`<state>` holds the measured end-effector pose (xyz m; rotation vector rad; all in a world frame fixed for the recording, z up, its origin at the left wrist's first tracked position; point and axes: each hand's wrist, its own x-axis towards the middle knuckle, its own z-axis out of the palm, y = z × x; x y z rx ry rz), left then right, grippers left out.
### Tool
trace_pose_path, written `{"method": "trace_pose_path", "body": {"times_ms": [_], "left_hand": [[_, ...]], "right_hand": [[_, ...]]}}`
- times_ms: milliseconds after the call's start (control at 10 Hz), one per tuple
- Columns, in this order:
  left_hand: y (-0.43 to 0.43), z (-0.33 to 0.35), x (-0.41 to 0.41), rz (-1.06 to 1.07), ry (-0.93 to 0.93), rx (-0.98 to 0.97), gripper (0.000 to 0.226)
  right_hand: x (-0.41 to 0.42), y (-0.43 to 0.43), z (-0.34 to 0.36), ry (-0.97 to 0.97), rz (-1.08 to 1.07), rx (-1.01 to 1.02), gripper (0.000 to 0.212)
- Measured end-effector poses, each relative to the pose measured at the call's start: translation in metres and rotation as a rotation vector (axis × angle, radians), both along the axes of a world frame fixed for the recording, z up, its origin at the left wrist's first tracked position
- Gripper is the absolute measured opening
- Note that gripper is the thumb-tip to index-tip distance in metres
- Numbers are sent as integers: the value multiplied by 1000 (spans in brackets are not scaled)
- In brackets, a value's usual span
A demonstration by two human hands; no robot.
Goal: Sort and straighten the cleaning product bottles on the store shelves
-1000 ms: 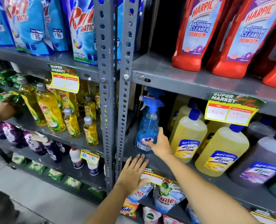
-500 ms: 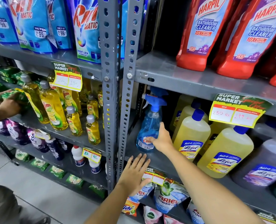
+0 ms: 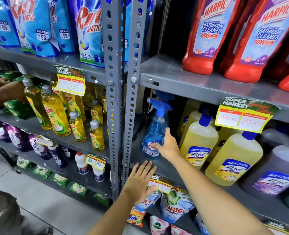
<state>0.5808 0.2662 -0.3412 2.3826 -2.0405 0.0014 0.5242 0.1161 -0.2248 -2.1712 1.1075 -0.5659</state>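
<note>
A blue spray bottle [image 3: 154, 133] with a blue trigger head stands upright at the left end of the middle grey shelf [image 3: 167, 167]. My right hand [image 3: 167, 145] grips its lower body from the right, fingers across the label. My left hand [image 3: 140, 181] hovers flat with fingers spread at the shelf's front edge below the bottle, holding nothing. Yellow Lizol bottles [image 3: 198, 143] with blue caps stand right beside the spray bottle. Red Harpic bottles [image 3: 206, 34] fill the shelf above.
Two perforated grey uprights [image 3: 116, 99] split the shelving. Left of them stand yellow dish-liquid bottles [image 3: 57, 114] and blue detergent pouches [image 3: 87, 34]. Another person's hand [image 3: 6, 90] reaches among green packs at far left. Price tags [image 3: 245, 114] hang off shelf edges. Detergent pouches [image 3: 174, 207] sit below.
My right hand has closed further around the spray bottle's lower body. My left hand stays near the shelf edge. The other person's hand has moved up and right along the left shelf.
</note>
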Motion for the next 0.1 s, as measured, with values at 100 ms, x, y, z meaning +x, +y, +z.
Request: {"method": "trace_pose_path", "body": {"times_ms": [100], "left_hand": [[-3, -2, 0, -4, 14, -20, 71]], "right_hand": [[-3, -1, -1, -42, 47, 67, 75]]}}
